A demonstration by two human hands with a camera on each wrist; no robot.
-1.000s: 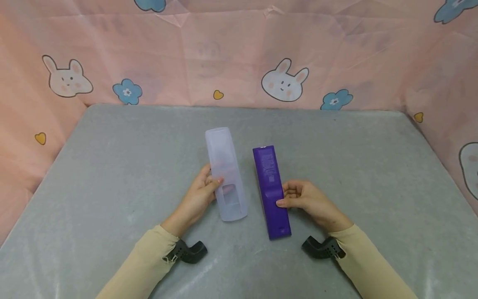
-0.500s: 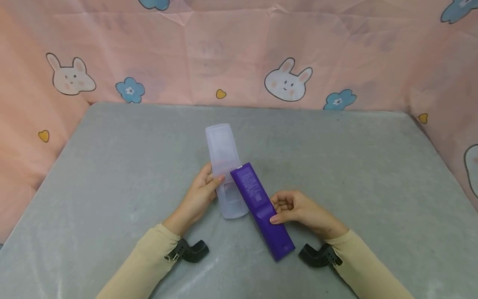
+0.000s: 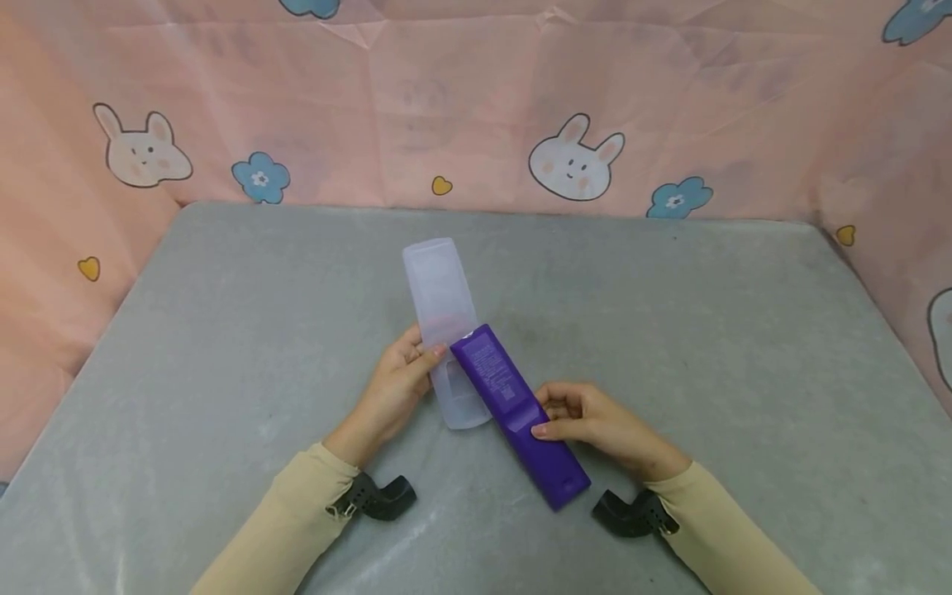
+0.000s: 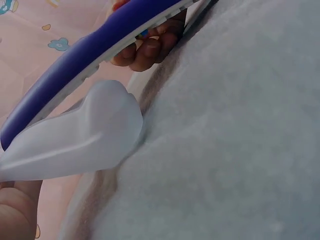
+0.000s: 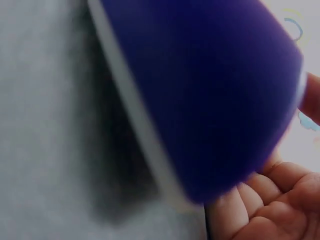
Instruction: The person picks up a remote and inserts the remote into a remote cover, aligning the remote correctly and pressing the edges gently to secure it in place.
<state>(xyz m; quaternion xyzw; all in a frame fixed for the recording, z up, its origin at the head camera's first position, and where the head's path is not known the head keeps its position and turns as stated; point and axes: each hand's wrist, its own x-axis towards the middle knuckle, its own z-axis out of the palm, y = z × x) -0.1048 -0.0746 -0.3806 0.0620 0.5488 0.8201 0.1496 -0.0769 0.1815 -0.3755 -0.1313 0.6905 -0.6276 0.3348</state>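
A pink, cartoon-printed cloth hangs behind a wide grey worktop, seen from my head camera. Two beige sleeves reach in from the bottom edge.

Near the middle, over the worktop, I see a long, slim remote control, back side up. Its casing is deep purple and smooth, with a shallow step partway along. It slants, with its far end pointing to the upper left. In my left wrist view its pale underside shows small bumps along the edge.

Next comes a milky, see-through case, narrow and round-cornered. The remote control's far end overlaps its lower right part in my view; I cannot tell whether they touch.

The person's hands are well apart. The left hand grips the case by its left edge, thumb on top. The right hand pinches the remote control by its right side.

Smaller still are the black wrist mounts at the cuffs, then the remote control's faint printed label.
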